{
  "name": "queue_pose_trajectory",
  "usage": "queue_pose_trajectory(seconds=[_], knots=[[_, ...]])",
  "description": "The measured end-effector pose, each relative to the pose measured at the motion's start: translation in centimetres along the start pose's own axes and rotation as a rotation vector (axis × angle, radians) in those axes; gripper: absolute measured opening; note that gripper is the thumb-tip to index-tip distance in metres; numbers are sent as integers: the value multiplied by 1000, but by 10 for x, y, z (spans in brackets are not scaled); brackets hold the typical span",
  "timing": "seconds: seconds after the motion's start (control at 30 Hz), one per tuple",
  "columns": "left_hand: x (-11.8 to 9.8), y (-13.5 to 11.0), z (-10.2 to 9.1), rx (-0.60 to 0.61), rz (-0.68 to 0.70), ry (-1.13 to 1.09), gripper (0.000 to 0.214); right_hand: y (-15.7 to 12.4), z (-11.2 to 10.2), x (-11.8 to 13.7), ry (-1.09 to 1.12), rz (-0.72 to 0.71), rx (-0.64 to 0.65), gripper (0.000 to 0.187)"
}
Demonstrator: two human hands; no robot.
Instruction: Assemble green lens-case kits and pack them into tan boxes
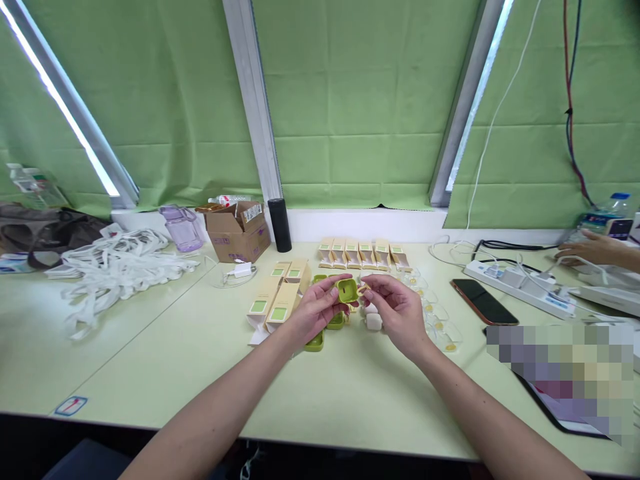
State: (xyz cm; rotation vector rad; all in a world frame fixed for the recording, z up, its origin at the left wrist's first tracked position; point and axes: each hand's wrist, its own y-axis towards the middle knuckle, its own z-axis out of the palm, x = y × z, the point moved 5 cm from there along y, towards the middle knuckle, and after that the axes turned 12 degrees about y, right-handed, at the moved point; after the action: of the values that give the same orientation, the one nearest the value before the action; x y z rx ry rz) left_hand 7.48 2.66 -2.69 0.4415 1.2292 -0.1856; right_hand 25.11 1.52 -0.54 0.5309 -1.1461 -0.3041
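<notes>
My left hand [317,307] is closed on a small green case [347,291], held up over the middle of the pale table [350,393]. My right hand [395,308] pinches a thin tan strap [362,289] at the case's right side. Under my hands lie more green cases [315,342] and small white pieces [373,321]. Tan cartons with green labels [280,303] lie just to the left of my left hand.
A row of upright tan cartons [363,254] stands behind my hands. Clear plastic trays [440,327] and a phone [483,301] lie to the right. A cardboard box [236,233], black cylinder [279,225] and white straps [117,267] sit left. Another person's hand [593,250] rests far right by a power strip [520,287].
</notes>
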Motion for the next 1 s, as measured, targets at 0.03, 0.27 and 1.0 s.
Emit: queue_pose_trajectory(seconds=[0.03,0.27,1.0], knots=[[0,0,0,6,-1,4,50,0,1,1,-21,-16,18,15],[2,-1,0,12,-6,21,52,-2,-1,3,-129,-62,30,12],[5,-4,7,20,-41,120,59,-12,16,16,-954,-734,252,14]])
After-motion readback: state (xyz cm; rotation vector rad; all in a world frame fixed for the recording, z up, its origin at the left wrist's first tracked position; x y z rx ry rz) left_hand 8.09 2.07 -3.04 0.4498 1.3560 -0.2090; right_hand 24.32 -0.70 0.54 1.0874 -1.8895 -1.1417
